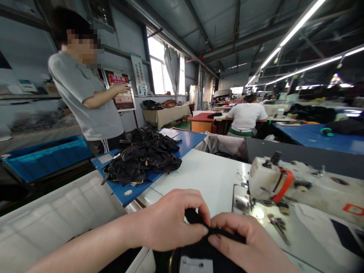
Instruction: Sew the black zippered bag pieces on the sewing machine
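Observation:
My left hand (176,220) pinches the upper edge of a black fabric piece (196,248) between thumb and fingers. Close beside it, my right hand (241,239) grips the same edge, the two thumbs almost meeting. A white label (196,265) shows on the fabric below my hands, and a strip of gold zipper runs along its left side. The lower part of the piece leaves the picture. Right of my hands stands a sewing machine (267,182) with an orange guard and its lamp lit.
Black bags (145,155) lie heaped on a blue table (187,141) beyond the white worktop (204,178). A person in grey (85,91) stands at the left near a blue bin (48,159). White bins (57,223) flank me. Another person in white (247,116) sits farther off.

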`<state>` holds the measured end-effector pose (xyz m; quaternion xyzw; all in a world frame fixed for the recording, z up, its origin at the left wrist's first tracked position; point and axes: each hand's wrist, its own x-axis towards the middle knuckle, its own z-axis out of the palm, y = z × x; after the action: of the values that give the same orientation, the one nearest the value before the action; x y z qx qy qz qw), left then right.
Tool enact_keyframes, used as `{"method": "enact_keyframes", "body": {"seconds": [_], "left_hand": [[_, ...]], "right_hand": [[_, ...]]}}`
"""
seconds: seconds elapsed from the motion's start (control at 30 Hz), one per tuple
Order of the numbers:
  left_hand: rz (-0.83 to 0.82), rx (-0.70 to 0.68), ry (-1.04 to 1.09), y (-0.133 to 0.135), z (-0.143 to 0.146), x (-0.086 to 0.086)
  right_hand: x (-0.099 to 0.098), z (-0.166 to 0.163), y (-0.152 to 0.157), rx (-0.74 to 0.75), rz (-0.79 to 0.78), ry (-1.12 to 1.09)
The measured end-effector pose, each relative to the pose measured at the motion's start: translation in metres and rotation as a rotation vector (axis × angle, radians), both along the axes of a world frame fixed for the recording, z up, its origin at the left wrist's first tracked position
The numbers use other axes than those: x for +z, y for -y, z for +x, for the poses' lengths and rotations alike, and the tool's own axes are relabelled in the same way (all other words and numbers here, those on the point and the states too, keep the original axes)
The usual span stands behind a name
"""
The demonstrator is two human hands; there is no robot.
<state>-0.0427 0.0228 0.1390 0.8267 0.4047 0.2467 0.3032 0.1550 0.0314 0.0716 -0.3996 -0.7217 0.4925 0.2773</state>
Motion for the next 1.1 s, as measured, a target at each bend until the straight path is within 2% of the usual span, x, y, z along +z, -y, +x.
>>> {"method": "enact_keyframes", "body": {"seconds": [0.1, 0.23, 0.33, 0.53, 0.7, 0.8, 0.9, 1.0, 1.1], "left_hand": [[0.008, 0.000, -0.005, -0.002, 0.000, -0.005], [0.043, 0.028, 0.032, -0.007, 0.000, -0.016], [0.067, 0.087, 0.044, -0.009, 0.001, -0.029], [0.201, 0.167, -0.005, -0.009, 0.002, -0.053], [0.315, 0.136, -0.123, -0.011, -0.002, -0.059], [0.378, 0.092, -0.195, -0.011, -0.005, -0.057], [0.434, 0.039, -0.316, -0.015, -0.011, -0.045], [0.548, -0.086, -0.515, -0.033, -0.015, -0.024], [0.722, -0.249, -0.700, -0.068, -0.012, -0.004]], "right_hand": [[-0.006, 0.001, 0.001, -0.013, -0.038, -0.039], [-0.004, -0.001, 0.002, -0.092, 0.081, -0.066], [-0.005, -0.006, 0.003, -0.140, 0.106, -0.059], [-0.014, -0.016, 0.003, -0.150, 0.147, -0.016], [-0.023, -0.024, 0.000, -0.154, 0.148, -0.048], [-0.031, -0.030, -0.001, -0.148, 0.110, -0.119], [-0.038, -0.041, -0.004, -0.163, 0.013, -0.268], [-0.039, -0.063, -0.011, -0.183, -0.239, -0.551], [-0.037, -0.089, -0.027, -0.230, -0.501, -0.894]]}}
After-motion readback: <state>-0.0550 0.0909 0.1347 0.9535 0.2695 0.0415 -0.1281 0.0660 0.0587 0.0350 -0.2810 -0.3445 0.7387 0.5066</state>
